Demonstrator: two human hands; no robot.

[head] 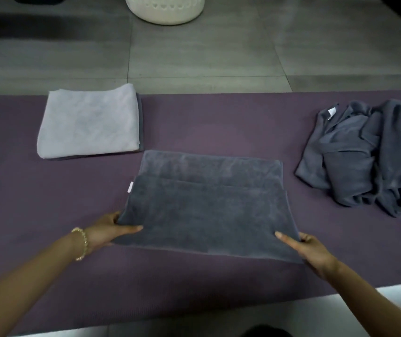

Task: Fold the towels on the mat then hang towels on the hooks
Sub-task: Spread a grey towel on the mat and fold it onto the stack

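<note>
A purple mat (pixel 206 122) runs across the middle of the frame, laid over a grey tiled floor (pixel 194 57). At the centre of the frame, on the mat, lies a dark grey towel (pixel 206 210), folded over itself so that stepped layers show along its upper part, with a small white tag (pixel 130 186) sticking out at its left edge. The left hand (pixel 108 233), in the lower left of the frame, has its grip closed on the towel's lower left corner, thumb lying on top and fingers tucked beneath the cloth. A gold bracelet (pixel 82 242) circles that wrist. The right hand (pixel 309 249), in the lower right, pinches the lower right corner, one straight finger resting on top of the fabric and the others curled at the edge. The lower edge of the towel is raised a little off the mat between the two hands. In the upper left of the frame a folded light towel (pixel 88 122) sits squarely on a folded dark towel (pixel 141 122), whose edge peeks out on the right and below. At the right of the frame a crumpled heap of grey towels (pixel 369 156) lies on the mat, well apart from the centre towel. At the top centre, on the floor beyond the mat, stands a white laundry basket (pixel 165 10), only its lower part in view.
</note>
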